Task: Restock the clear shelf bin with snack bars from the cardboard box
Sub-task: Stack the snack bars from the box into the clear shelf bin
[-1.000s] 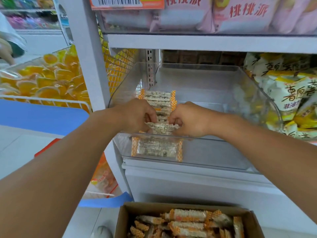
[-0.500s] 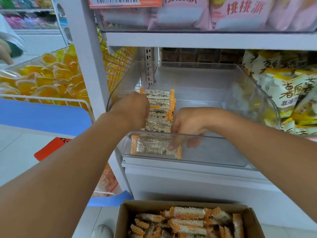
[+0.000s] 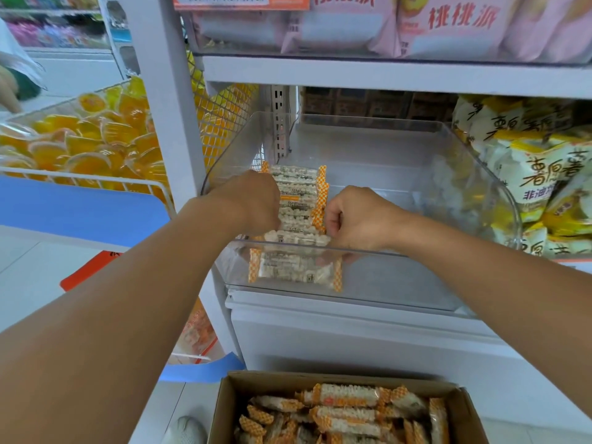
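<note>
From the head view, my right hand (image 3: 358, 219) has come back up from the bin floor, where half a second ago it reached low behind the front wall; now both hands close in on the row again. My left hand (image 3: 256, 203) curls over the left ends of the snack bars (image 3: 298, 200), and my right pinches the right end of the nearest bar. I judge I am squaring the row up, not adding to it.

The row sits along the left wall of the clear shelf bin (image 3: 493, 187), running from the front wall toward the back. Everything right of it is bare floor, so there is room for more rows. The front rim lies just under my wrists. The cardboard box (image 3: 224, 411) waits below, well stocked.
</note>
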